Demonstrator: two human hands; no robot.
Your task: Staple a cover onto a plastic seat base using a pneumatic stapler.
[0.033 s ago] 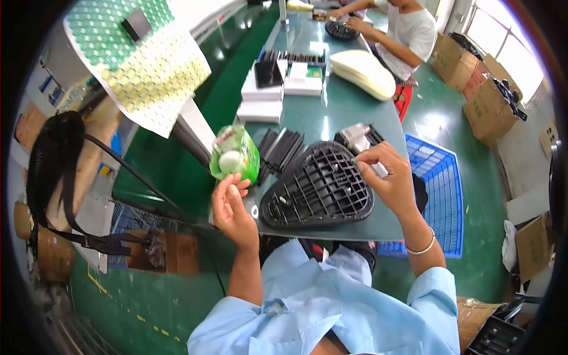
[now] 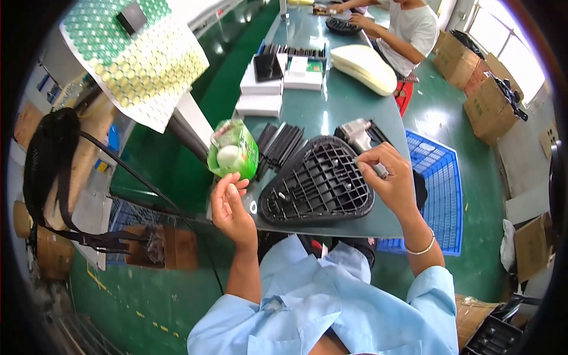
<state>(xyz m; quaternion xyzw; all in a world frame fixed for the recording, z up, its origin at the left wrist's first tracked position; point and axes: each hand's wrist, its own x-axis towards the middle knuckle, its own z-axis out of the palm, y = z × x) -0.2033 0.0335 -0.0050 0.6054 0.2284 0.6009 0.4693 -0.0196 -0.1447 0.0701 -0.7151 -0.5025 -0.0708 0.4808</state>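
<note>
A black seat base (image 2: 319, 183) lies on the table in front of me, its ribbed grid side up and its narrow end to the left. Over its right edge, my right hand (image 2: 389, 177) is closed, thumb and forefinger pinched. Anything between those fingertips is too small to make out. My left hand (image 2: 234, 210) is palm up, fingers loosely curled and apart, holding nothing I can see. It is just in front of a green plastic bag (image 2: 247, 155) with a white round thing in its mouth. Behind my right hand lies a grey and black staple gun (image 2: 358, 134).
Black strips (image 2: 280, 144) lie between bag and seat base. White boxes (image 2: 260, 105) and a cream foam pad (image 2: 364, 68) stand farther back. A blue crate (image 2: 441, 189) is right of the table. Across it, a person (image 2: 408, 35) handles another black base (image 2: 343, 25). A cable (image 2: 148, 183) hangs left.
</note>
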